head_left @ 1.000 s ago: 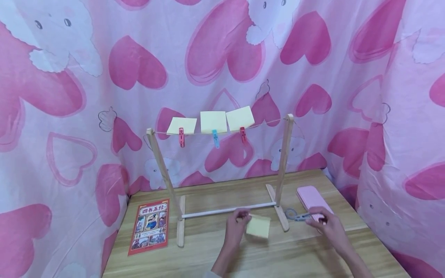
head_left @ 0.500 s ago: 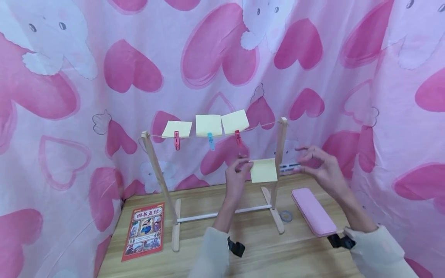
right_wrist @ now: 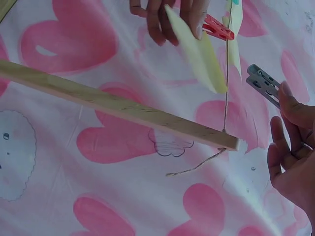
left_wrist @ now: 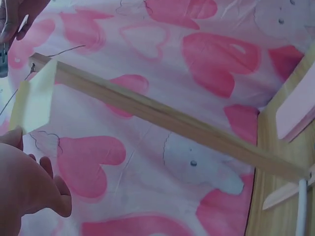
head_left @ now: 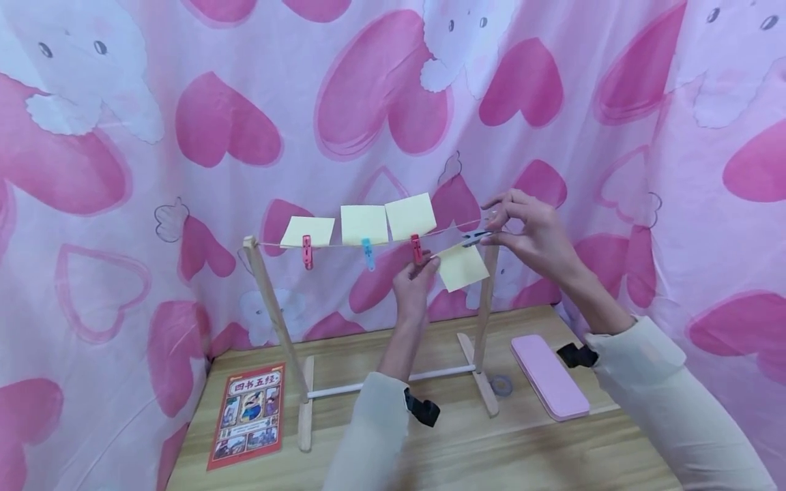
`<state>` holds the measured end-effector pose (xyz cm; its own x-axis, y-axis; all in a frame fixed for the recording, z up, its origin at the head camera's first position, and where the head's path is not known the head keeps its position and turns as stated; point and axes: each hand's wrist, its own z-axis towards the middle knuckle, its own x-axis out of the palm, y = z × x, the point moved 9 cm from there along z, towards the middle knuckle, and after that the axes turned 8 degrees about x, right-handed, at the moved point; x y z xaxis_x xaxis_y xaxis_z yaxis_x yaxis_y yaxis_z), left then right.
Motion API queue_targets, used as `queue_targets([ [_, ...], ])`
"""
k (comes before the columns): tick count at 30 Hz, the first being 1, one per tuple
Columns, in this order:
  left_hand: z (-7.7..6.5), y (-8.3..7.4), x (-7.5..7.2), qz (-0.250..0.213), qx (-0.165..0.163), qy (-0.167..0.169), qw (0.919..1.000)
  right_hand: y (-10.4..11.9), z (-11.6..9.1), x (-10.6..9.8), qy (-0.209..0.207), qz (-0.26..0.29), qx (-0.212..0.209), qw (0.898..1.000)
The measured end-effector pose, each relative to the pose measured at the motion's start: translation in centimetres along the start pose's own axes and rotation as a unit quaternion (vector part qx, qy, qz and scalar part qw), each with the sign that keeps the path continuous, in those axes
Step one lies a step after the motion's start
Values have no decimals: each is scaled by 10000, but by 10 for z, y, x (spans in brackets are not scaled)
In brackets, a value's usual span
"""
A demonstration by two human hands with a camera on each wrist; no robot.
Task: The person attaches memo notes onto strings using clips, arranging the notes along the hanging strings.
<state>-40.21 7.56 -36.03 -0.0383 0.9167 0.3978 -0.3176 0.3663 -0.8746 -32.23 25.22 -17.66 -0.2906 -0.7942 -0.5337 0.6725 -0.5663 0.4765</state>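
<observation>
In the head view my left hand (head_left: 411, 293) pinches the left corner of a yellow sticky note (head_left: 464, 269), held just below the string at the rack's right end. My right hand (head_left: 533, 228) grips a grey clothespin (right_wrist: 264, 84) by its handle end, between thumb and fingers. In the right wrist view that clothespin points toward the string (right_wrist: 227, 105), apart from it, while the note's folded edge lies close to the string. Further left on the line, a red clothespin (head_left: 416, 249), a blue one (head_left: 368, 254) and a pink-red one (head_left: 308, 253) each hold a yellow note.
The string runs between two wooden posts (head_left: 485, 320) of a stand with a white crossbar (head_left: 336, 391). A red booklet (head_left: 248, 417) lies left on the wooden table (head_left: 491, 457). A pink case (head_left: 548, 377) and a roll of tape (head_left: 501, 386) lie right. Heart-patterned curtains surround the table.
Both hands have risen from near the tabletop to the string, the left carrying the sticky note and the right the clothespin. The right hand has also moved left, toward the note.
</observation>
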Motion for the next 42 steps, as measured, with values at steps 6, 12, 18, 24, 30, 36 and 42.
queue_targets([
  [6, -1, 8, 8, -519, -210, -110, 9984, 6, 11, 3, 49, -298, -213, 9993],
  [12, 3, 5, 21, -1282, -199, -203, 9913, 13, 25, 6, 335, -580, -476, 9966],
  [18, 6, 1, 34, -2260, -181, -426, 9730, 17, 40, 11, 734, -748, -426, 9936],
  [24, 5, 3, 35, -2558, -136, -641, 9645, 13, 47, 18, 1051, -929, -56, 9901],
  [30, 7, -1, 32, -2574, 145, -716, 9635, 9, 48, 16, 1122, -841, 230, 9898],
  [36, 9, -5, 28, -2305, 399, -749, 9694, 6, 51, 14, 1107, -806, 337, 9900],
  [42, 12, -11, 24, -2102, 558, -859, 9723, 6, 59, 18, 1146, -949, 274, 9885],
])
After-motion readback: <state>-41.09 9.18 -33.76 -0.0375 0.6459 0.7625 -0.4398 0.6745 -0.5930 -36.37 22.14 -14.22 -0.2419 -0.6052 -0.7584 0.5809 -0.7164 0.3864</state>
